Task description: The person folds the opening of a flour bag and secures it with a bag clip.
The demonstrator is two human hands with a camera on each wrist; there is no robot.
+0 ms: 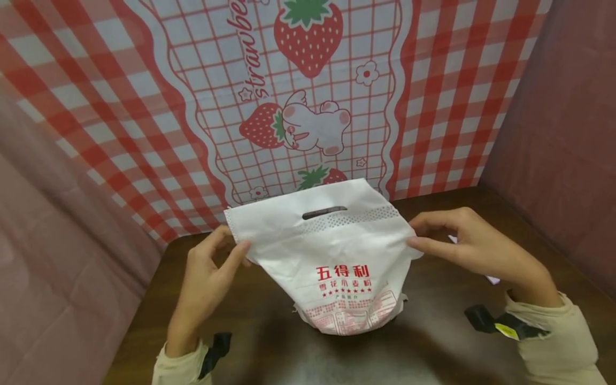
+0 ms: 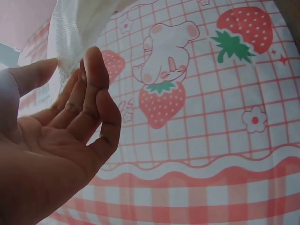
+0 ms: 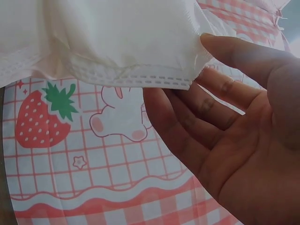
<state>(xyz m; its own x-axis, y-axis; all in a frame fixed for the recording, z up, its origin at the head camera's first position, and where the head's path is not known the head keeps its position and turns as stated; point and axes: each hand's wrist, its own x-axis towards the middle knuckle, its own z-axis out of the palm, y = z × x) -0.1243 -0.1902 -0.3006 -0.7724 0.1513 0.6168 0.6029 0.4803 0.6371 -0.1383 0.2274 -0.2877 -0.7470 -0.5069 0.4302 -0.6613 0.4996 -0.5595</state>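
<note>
A white cloth flour bag (image 1: pixel 332 240) with red Chinese print and a slot handle is stretched wide between both hands, its rounded bottom low over the dark table. On the bag's left edge, my left hand (image 1: pixel 209 272) pinches the fabric, thumb in front and fingers behind. The left wrist view shows that hand (image 2: pixel 65 112) with the translucent bag edge (image 2: pixel 77 33) between thumb and fingers. My right hand (image 1: pixel 474 246) pinches the opposite edge. Up close, the right thumb (image 3: pixel 229 49) lies on the fabric while the fingers reach beneath the stitched border (image 3: pixel 136 79).
A dark wooden table (image 1: pixel 269 358) lies under the bag. Behind it hangs a red-checked strawberry cloth (image 1: pixel 308 123), with pink curtains (image 1: pixel 58 256) at both sides. Something pale purple (image 1: pixel 492 279) lies on the table, partly hidden by the right hand.
</note>
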